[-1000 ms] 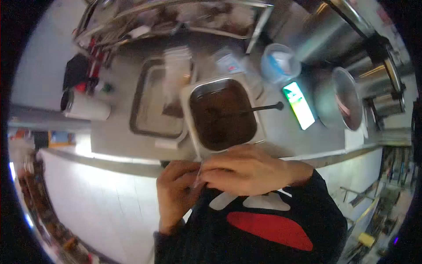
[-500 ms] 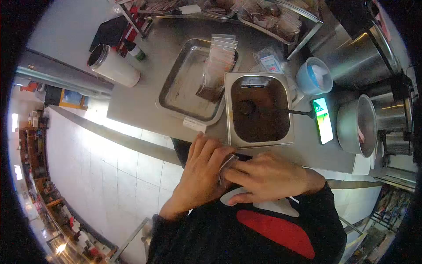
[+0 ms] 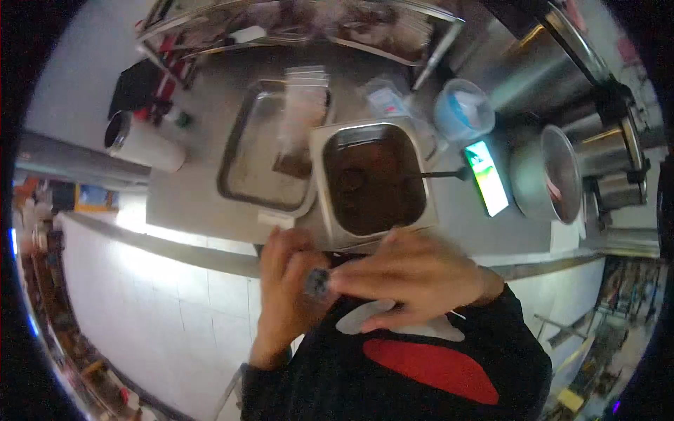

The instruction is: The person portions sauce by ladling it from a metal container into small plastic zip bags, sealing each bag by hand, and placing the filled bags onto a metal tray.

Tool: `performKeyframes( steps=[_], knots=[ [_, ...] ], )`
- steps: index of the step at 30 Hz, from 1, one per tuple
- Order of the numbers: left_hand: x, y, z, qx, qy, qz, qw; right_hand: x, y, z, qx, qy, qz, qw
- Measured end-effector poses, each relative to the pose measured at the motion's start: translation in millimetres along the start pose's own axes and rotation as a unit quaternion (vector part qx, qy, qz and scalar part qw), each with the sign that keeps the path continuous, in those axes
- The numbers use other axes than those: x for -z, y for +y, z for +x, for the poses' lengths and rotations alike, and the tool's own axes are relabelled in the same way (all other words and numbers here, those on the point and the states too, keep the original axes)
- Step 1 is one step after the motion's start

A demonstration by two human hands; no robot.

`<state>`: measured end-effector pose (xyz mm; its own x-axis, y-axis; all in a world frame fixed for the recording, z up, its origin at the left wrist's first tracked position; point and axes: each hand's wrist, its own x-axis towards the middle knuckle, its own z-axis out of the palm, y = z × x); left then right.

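My left hand [image 3: 289, 295] is closed around a small plastic bag [image 3: 317, 282], whose crumpled mouth shows dark between the fingers. My right hand [image 3: 414, 281] is stretched toward it, fingertips at the bag's edge and thumb apart; motion blurs both hands. Just beyond them stands a deep steel pan [image 3: 323, 203] of dark brown liquid [image 3: 375, 203]. A black ladle [image 3: 442, 174] lies in it, its handle across the right rim. To the left, a shallow steel tray [image 3: 228, 168] holds an overlapping row of filled plastic bags [image 3: 303, 116].
A phone with a lit screen [image 3: 487, 179] lies right of the pan, beside a steel pot [image 3: 526, 175] and a translucent blue tub [image 3: 449, 116]. A white bottle [image 3: 151, 144] lies at the left. Behind, a metal rack [image 3: 439, 42] carries trays of bags. The counter [image 3: 189, 203] ends before my body.
The view has shifted, so the counter items appear further left. My right fingers have drawn back from inside the bag's mouth to its edge. My left hand still grips the bag.
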<state>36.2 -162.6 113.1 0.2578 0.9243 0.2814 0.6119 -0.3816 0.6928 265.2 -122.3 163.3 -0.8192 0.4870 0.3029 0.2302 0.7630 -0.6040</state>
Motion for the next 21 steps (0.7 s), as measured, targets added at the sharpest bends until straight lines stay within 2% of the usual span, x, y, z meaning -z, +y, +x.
performKeyframes(
  steps=[1,2,4,5,7,10,11,13,18,19,21],
  knots=[
    [0.8,-1.1,-1.6,0.017,0.019,-0.024,0.999,18.1,4.5,-10.2,-0.005,0.086,0.004,0.996],
    [3.9,1.2,-1.0,0.055,0.034,-0.042,0.997,24.6,13.0,-30.4,-0.068,0.211,0.019,0.975],
    [2.1,-7.8,-2.9,0.054,0.052,-0.068,0.995,29.3,41.4,-73.0,-0.200,0.435,-0.063,0.876],
    [1.0,-9.7,-2.4,0.059,0.049,-0.069,0.995,36.1,63.0,-93.4,-0.248,0.465,-0.117,0.842],
    [-0.5,-9.6,-1.4,0.072,0.042,-0.071,0.994,32.3,95.8,-128.2,-0.394,0.460,-0.191,0.773],
    [-3.7,-10.4,-0.9,0.106,0.027,-0.112,0.988,10.5,133.1,-186.8,-0.460,0.402,-0.238,0.755],
    [-5.6,-11.1,0.3,0.078,0.045,-0.113,0.989,4.2,136.4,-202.0,-0.471,0.339,-0.284,0.763],
    [-6.5,-11.1,4.0,0.081,0.038,-0.116,0.989,-0.3,131.6,-202.9,-0.443,0.353,-0.313,0.762],
    [-9.8,-13.5,7.3,0.066,0.027,-0.108,0.992,-0.8,132.7,-200.2,-0.469,0.315,-0.351,0.747],
    [-11.1,-15.2,6.3,0.063,0.027,-0.111,0.991,-1.2,134.8,-200.0,-0.432,0.342,-0.366,0.750],
    [-11.2,-16.0,6.1,0.071,0.032,-0.113,0.990,3.4,134.3,-193.4,-0.454,0.325,-0.335,0.759]
  ],
)
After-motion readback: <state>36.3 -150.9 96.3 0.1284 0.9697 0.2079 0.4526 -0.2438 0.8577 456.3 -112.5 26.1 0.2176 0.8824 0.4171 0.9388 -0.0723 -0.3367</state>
